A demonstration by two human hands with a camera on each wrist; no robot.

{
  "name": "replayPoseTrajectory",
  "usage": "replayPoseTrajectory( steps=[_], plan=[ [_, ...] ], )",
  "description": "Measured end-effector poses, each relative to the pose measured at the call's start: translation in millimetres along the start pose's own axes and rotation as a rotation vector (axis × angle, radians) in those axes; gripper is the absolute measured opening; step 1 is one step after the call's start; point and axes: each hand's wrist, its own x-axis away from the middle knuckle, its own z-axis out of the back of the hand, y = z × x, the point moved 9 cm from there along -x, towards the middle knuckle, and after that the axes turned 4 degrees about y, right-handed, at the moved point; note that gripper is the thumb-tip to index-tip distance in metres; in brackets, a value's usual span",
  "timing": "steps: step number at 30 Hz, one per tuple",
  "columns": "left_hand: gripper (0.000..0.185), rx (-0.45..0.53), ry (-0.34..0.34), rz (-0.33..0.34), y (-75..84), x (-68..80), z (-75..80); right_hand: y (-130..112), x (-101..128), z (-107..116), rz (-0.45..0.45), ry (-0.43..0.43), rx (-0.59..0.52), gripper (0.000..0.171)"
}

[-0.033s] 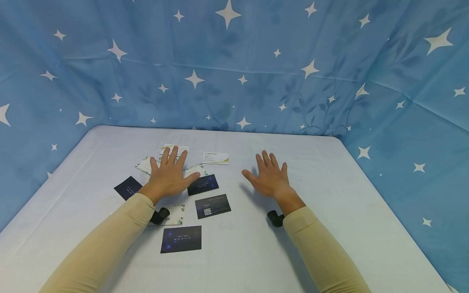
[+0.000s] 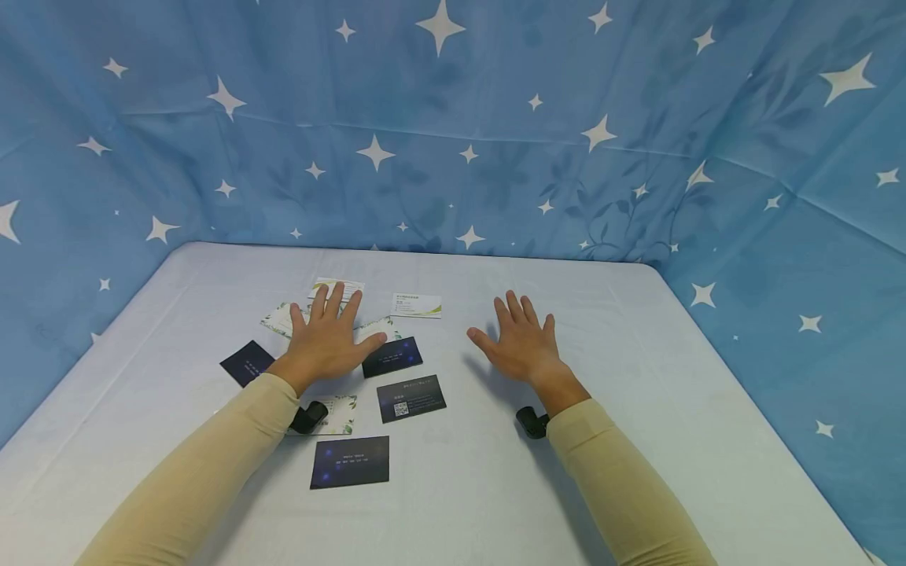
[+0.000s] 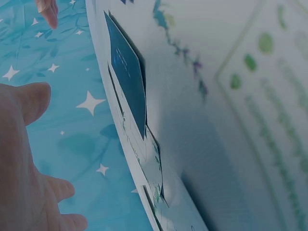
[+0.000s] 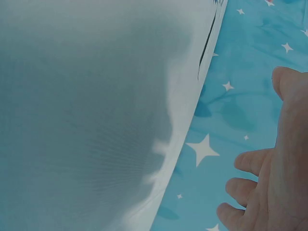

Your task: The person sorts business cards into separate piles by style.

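Note:
My left hand (image 2: 325, 342) is spread palm down over scattered cards, fingers straight, holding nothing. Under and around it lie a dark blue card (image 2: 246, 363), another dark blue card (image 2: 392, 357) by the thumb, and a leaf-bordered white card (image 2: 276, 321) partly hidden by the hand. Past the fingertips is a white card with a yellow-green curve (image 2: 351, 286). My right hand (image 2: 520, 342) hovers over the bare tablecloth with fingers spread, its shadow beside it. In the wrist views, the left hand (image 3: 24, 159) and right hand (image 4: 274, 168) are apart from the table surface.
Nearer the front lie a dark card with a QR code (image 2: 418, 393), a dark blue card (image 2: 350, 462) and a leaf-patterned white card (image 2: 343, 415) partly under the left wrist. A white business card (image 2: 416, 306) lies between the hands. A blue starry curtain (image 2: 453, 118) hangs behind the white table (image 2: 637, 472).

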Motion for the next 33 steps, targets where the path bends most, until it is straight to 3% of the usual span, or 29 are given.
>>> replayPoseTrajectory(
  steps=[13,18,21,25,29,33],
  plan=[
    [0.093,0.017,-0.006,-0.008,-1.0,-2.4,-1.7,0,-3,-2,0.006,0.0,0.017,0.087],
    [0.092,0.096,0.035,-0.066,2.2,-9.7,1.3,-5,-10,-2,0.025,0.007,-0.02,0.089],
    [0.088,0.179,0.067,-0.138,6.8,-20.0,5.6,-9,-16,-3,0.053,0.013,-0.08,0.091],
    [0.081,0.317,0.051,-0.189,9.4,-40.6,5.9,-12,-31,-10,0.086,0.001,-0.232,0.087],
    [0.075,0.42,-0.021,-0.154,6.9,-61.8,-1.4,-14,-48,-18,0.074,-0.033,-0.405,0.081],
    [0.07,0.469,-0.073,-0.098,3.9,-78.0,-9.0,-16,-62,-23,0.045,-0.051,-0.456,0.077]
  ],
)
